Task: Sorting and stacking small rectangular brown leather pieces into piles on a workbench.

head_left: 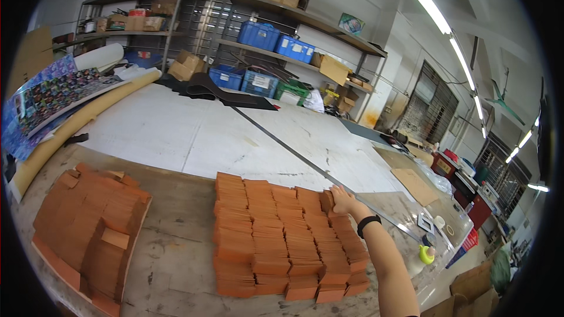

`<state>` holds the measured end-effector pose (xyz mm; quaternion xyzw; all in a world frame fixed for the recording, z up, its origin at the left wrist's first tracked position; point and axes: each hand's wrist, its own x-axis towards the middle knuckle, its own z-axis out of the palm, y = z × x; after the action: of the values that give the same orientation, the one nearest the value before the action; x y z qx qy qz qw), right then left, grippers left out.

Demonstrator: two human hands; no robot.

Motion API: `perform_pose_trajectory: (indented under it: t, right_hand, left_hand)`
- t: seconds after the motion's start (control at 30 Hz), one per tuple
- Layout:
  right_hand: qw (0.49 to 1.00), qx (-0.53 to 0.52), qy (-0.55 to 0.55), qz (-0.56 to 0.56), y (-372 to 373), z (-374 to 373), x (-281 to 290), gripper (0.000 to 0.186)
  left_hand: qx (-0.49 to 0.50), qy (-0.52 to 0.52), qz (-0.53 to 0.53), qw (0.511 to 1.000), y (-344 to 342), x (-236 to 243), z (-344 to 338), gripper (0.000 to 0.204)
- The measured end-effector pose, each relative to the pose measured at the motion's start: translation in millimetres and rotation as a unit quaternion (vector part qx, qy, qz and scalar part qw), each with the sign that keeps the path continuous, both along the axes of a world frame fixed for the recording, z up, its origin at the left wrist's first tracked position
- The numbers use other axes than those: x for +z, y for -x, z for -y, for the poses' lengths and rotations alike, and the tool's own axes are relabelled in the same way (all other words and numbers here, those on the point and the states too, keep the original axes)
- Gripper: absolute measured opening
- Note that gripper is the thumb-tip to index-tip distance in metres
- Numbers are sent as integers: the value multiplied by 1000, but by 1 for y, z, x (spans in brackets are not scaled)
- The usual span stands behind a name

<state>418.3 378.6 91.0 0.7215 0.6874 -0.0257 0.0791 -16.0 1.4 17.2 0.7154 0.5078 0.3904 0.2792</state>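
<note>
At the far right corner of a large block of packed orange-brown pieces (267, 240), my right hand (345, 202) closes its fingers around a small brown stack (327, 201). The block stands in several rows of thin, flat pieces set close together, and they look like leather or card. A black band (368, 224) circles my right wrist. Further left, a board (138, 240) carries more flat brown pieces (76, 211), some piled higher than others. My left hand is out of view.
Behind the block a white sheet (147, 135) covers the worktable, crossed by a long metal strip (288, 149). Rolled material (53, 138) lies at left. A yellow-capped bottle (426, 255) and a square frame (426, 223) sit at right. Shelves (294, 61) with blue bins stand behind.
</note>
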Motion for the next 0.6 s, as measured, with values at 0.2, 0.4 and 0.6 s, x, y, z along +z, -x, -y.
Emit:
perform_pose_trajectory:
  t: [0.2,0.4,0.6]
  right_hand:
    - [917,243,-298,-102,91,82,80,69]
    - [663,687,-267,-132,279,285,178,32]
    - [468,686,-507,-232,343,337,161,28]
  left_hand:
    - [-17,-18,0,1000,0,1,5,36]
    - [-3,38,-62,997,7,-2,14,37]
    - [-64,-35,79,994,7,-14,6,54]
